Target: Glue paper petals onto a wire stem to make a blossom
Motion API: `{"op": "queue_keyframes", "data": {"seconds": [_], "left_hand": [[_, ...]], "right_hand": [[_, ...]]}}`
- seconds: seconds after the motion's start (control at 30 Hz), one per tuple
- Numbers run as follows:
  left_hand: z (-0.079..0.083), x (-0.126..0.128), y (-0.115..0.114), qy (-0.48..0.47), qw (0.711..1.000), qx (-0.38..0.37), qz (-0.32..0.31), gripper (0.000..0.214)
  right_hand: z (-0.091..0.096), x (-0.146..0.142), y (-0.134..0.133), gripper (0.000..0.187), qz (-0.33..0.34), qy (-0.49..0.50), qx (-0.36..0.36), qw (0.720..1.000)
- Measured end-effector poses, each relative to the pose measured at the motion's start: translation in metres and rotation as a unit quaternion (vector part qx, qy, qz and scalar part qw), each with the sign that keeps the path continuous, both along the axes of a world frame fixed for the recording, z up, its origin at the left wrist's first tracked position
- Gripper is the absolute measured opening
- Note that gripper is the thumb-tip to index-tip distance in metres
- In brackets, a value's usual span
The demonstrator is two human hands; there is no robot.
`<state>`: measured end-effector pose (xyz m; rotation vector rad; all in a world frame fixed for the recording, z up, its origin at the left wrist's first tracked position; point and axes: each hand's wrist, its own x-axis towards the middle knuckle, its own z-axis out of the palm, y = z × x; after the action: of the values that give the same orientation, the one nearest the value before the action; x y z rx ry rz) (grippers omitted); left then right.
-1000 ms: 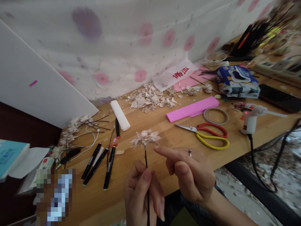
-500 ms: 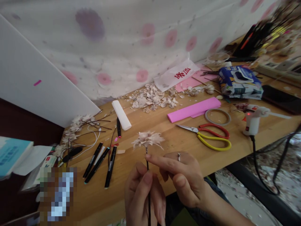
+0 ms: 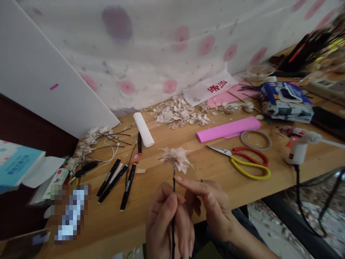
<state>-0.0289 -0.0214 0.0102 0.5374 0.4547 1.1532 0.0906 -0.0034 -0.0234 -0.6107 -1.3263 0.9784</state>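
A handmade flower with pale, pointed petals (image 3: 176, 158) tops a thin dark stem (image 3: 173, 219). My left hand (image 3: 167, 219) pinches that stem between thumb and fingers, keeping the flower upright above the table. With its index finger stretched out, my right hand (image 3: 212, 207) touches the stem just under the bloom. Its thumb stands apart and its other fingers are partly curled. On the right, scissors (image 3: 229, 154) with one red and one yellow handle lie with their blades toward the flower.
Pale loose petals (image 3: 178, 111) are heaped at the back, near a pink paper roll (image 3: 229, 128) and a tape ring (image 3: 256, 139). A corded glue gun (image 3: 298, 147) stands at right. Black markers (image 3: 128, 187) and a white paper roll (image 3: 143, 129) lie left.
The view has shifted slightly, moving the table things right in the picture. The flower leans a little differently, its petals tipping down to the right. Both hands keep their places on the stem.
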Motion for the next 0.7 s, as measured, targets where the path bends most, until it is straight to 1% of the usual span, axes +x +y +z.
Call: {"op": "queue_keyframes", "data": {"seconds": [0.07,0.13,0.2,0.27,0.3,0.37,0.43,0.47,0.53,0.57,0.63,0.7], "left_hand": [[0.000,-0.002,-0.001,-0.003,1.000,-0.011,-0.011,0.025],[0.000,-0.003,-0.003,-0.009,0.999,-0.032,-0.013,0.025],[0.000,-0.003,-0.004,-0.007,0.998,-0.057,-0.015,0.028],[-0.001,-0.001,-0.003,-0.004,0.997,-0.070,-0.022,0.031],[-0.002,0.000,-0.002,-0.010,0.998,-0.063,-0.026,0.033],[-0.004,0.004,0.000,-0.046,0.998,-0.017,-0.027,0.036],[-0.005,0.007,0.001,-0.080,0.996,0.027,-0.022,0.040],[-0.005,0.007,0.002,-0.083,0.996,0.035,-0.022,0.041],[-0.005,0.006,0.003,-0.056,0.998,0.019,-0.029,0.039],[-0.005,0.005,0.003,-0.042,0.999,0.007,-0.032,0.037],[-0.006,0.003,0.005,-0.026,0.999,-0.015,-0.039,0.034],[-0.009,0.002,0.009,-0.031,0.998,-0.020,-0.045,0.033]], "right_hand": [[-0.002,0.000,-0.001,0.047,0.009,0.006,-0.018,1.000],[-0.002,-0.001,-0.001,0.049,0.010,-0.011,-0.043,0.999],[-0.002,-0.001,-0.001,0.052,0.015,-0.027,-0.073,0.997],[-0.003,-0.002,0.000,0.056,0.032,-0.021,-0.102,0.994],[-0.003,-0.002,0.001,0.056,0.038,-0.011,-0.120,0.992],[-0.005,-0.004,0.003,0.052,0.042,0.011,-0.163,0.986],[-0.006,-0.004,0.008,0.043,0.038,0.035,-0.205,0.977],[-0.007,-0.003,0.011,0.036,0.034,0.049,-0.222,0.973],[-0.007,-0.001,0.017,0.025,0.030,0.094,-0.251,0.963],[-0.007,0.001,0.020,0.023,0.028,0.118,-0.262,0.957],[-0.006,0.004,0.025,0.026,0.030,0.165,-0.283,0.944],[-0.005,0.006,0.028,0.029,0.038,0.195,-0.296,0.934]]}}
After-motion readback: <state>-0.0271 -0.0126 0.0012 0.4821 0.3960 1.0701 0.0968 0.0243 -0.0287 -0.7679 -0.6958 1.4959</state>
